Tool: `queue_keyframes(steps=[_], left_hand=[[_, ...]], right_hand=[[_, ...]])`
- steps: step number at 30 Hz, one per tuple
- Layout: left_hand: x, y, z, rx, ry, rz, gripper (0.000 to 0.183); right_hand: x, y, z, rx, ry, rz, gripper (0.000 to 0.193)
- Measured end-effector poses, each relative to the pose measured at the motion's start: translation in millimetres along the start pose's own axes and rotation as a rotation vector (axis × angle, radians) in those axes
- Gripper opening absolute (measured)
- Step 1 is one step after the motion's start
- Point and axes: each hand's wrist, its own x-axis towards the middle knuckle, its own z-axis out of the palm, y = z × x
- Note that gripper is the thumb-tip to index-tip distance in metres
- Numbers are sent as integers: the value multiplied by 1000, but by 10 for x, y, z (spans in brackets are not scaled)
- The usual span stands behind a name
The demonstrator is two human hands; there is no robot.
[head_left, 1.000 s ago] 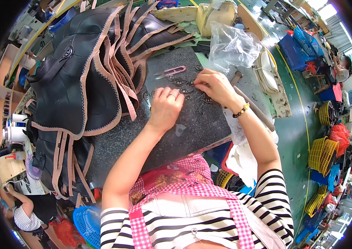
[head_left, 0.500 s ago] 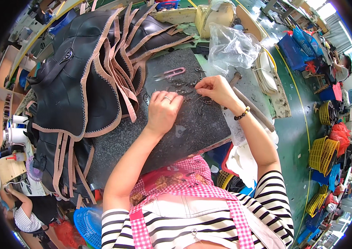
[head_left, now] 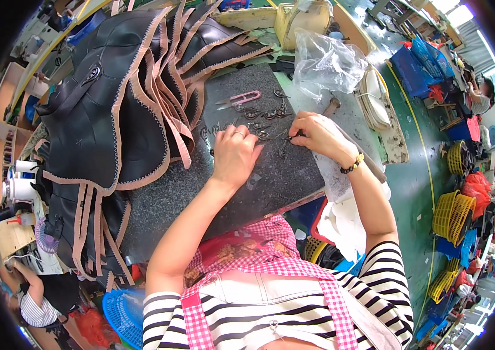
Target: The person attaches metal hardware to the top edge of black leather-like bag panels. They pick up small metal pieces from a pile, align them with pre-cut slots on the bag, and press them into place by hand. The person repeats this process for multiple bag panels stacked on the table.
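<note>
Over a dark speckled slab (head_left: 271, 186), both hands work close together among several small dark metal ornaments (head_left: 252, 114). My left hand (head_left: 234, 154), with a ring, is closed with the fingertips drawn together; whatever they hold is hidden. To its right, my right hand (head_left: 319, 135) pinches thumb and fingers at a small dark piece that looks like one of the ornaments. Thin strands lie between the two hands. Beyond the fingers lie pink-handled thread snips (head_left: 239, 100). A hammer (head_left: 352, 137) with a wooden handle rests just right of my right hand.
Stacked black leather pieces (head_left: 96, 116) with zigzag-stitched tan edges cover the left side. A clear plastic bag (head_left: 326, 61) and a bundle of pale sheets (head_left: 374, 102) are at the back right. Yellow baskets (head_left: 453, 216) stand on the floor; another person (head_left: 34, 297) sits at lower left.
My right hand has moved slightly right and nearer, away from the ornaments it covered, which now show. My left hand has shifted a little to the right.
</note>
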Motion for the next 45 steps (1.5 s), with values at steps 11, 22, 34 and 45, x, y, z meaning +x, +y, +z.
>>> queue_keyframes(steps=[11,22,34,45], left_hand=[[-21,-32,39,-88,-31,-15,17],[135,29,171,-27,-53,-37,16],[33,30,40,79,-109,182,15],[-24,196,115,92,-43,121,15]], right_hand=[[-212,-246,134,11,67,-147,30],[-142,-201,417,-131,215,-271,18],[-119,-255,380,145,148,88,18],[-143,140,-135,25,168,144,26]])
